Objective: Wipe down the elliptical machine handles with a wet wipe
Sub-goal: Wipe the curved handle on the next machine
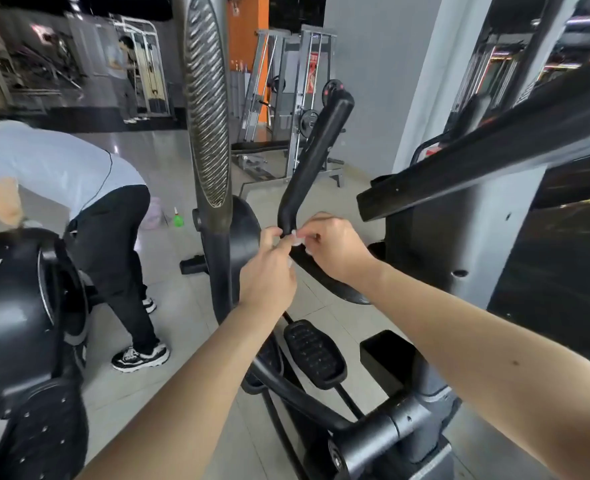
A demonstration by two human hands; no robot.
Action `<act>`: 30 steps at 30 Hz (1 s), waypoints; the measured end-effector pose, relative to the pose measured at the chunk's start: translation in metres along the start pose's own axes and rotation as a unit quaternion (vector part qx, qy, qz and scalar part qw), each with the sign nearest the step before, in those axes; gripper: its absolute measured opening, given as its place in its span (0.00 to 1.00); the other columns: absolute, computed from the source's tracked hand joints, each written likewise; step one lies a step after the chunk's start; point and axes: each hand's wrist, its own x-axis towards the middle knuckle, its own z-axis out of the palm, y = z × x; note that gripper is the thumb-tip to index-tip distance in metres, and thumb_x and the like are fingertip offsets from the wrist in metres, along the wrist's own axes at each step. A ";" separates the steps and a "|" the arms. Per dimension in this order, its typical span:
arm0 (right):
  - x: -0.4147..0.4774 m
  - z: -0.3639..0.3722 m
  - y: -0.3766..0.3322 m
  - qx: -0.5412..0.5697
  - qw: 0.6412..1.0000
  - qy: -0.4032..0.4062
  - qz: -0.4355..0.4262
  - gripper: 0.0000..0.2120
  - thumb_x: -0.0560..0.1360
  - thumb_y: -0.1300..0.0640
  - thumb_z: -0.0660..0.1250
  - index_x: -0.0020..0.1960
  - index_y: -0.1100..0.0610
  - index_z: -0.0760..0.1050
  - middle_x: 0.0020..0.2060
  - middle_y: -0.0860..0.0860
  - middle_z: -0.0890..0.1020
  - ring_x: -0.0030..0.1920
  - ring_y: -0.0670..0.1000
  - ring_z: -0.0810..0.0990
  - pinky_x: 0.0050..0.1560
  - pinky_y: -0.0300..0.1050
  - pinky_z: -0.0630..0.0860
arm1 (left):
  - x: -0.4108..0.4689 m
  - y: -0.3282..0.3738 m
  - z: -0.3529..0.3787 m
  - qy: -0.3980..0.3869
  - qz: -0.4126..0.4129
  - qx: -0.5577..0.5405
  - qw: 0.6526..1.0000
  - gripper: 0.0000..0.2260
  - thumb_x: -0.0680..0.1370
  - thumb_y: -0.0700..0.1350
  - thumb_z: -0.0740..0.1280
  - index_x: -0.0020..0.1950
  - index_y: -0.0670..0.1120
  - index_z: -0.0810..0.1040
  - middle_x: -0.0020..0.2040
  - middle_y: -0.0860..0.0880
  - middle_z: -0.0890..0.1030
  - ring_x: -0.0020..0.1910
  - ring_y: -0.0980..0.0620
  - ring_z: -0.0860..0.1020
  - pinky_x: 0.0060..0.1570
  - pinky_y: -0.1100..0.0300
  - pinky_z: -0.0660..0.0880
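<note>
Both hands meet at the lower bend of the handle [316, 157], the left hand [269, 275] just left of it and the right hand [335, 251] just right, pinching a wipe [297, 240] between them. Left of the handle stands a tall post [206, 116]. Farther left a person [78, 202] bends over, with a bottle [178, 220] on the floor between person and post. Below the handle lies a pedal [314, 355]; behind it stands a rack [286, 109].

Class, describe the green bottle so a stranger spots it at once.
Find the tall ribbed elliptical handle left of centre. Left of its lower end, on the floor, stands a small bottle beside a pale pink bag. It alone is bright green.
</note>
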 end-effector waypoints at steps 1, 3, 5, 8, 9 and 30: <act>0.003 0.002 0.002 -0.007 1.000 -0.016 -0.005 0.08 0.78 0.69 0.68 0.52 0.64 0.86 0.50 0.60 0.84 0.50 0.59 0.82 0.57 0.51 0.77 | 0.000 -0.003 0.003 0.004 0.003 -0.003 1.000 0.23 0.79 0.38 0.68 0.73 0.53 0.75 0.73 0.52 0.66 0.40 0.47 0.79 0.38 0.54 0.73; 0.003 0.002 0.004 -0.011 0.999 -0.027 -0.019 0.06 0.78 0.67 0.70 0.51 0.63 0.87 0.49 0.57 0.84 0.49 0.56 0.83 0.57 0.47 0.77 | -0.001 -0.007 0.007 0.011 0.010 -0.018 1.000 0.24 0.78 0.36 0.69 0.73 0.53 0.75 0.73 0.50 0.67 0.36 0.48 0.76 0.36 0.56 0.69; 0.000 -0.003 0.008 -0.013 0.999 -0.035 -0.038 0.06 0.78 0.68 0.71 0.49 0.62 0.87 0.47 0.56 0.85 0.47 0.54 0.83 0.56 0.43 0.77 | -0.003 -0.008 0.010 0.011 0.009 -0.030 0.999 0.24 0.78 0.36 0.69 0.73 0.51 0.75 0.74 0.49 0.66 0.37 0.46 0.79 0.36 0.56 0.70; -0.011 -0.017 0.013 -0.027 0.996 -0.075 -0.048 0.05 0.79 0.66 0.72 0.47 0.63 0.86 0.45 0.54 0.85 0.46 0.53 0.83 0.53 0.39 0.77 | -0.005 -0.005 0.015 0.010 0.003 -0.041 0.999 0.26 0.78 0.37 0.69 0.76 0.47 0.72 0.77 0.48 0.64 0.45 0.43 0.83 0.41 0.49 0.78; -0.018 -0.022 0.015 -0.033 0.994 -0.089 -0.049 0.06 0.79 0.66 0.71 0.46 0.62 0.86 0.44 0.53 0.85 0.45 0.52 0.83 0.52 0.38 0.77 | -0.005 -0.004 0.016 0.010 0.000 -0.043 0.999 0.27 0.78 0.37 0.70 0.76 0.46 0.71 0.77 0.47 0.63 0.45 0.43 0.83 0.43 0.48 0.79; -0.060 -0.035 0.027 -0.076 0.978 -0.103 -0.163 0.11 0.69 0.76 0.76 0.44 0.62 0.87 0.42 0.56 0.83 0.43 0.57 0.80 0.41 0.54 0.81 | -0.003 -0.003 0.017 0.015 -0.012 -0.066 0.998 0.28 0.77 0.39 0.73 0.77 0.45 0.72 0.77 0.48 0.65 0.44 0.44 0.83 0.46 0.53 0.78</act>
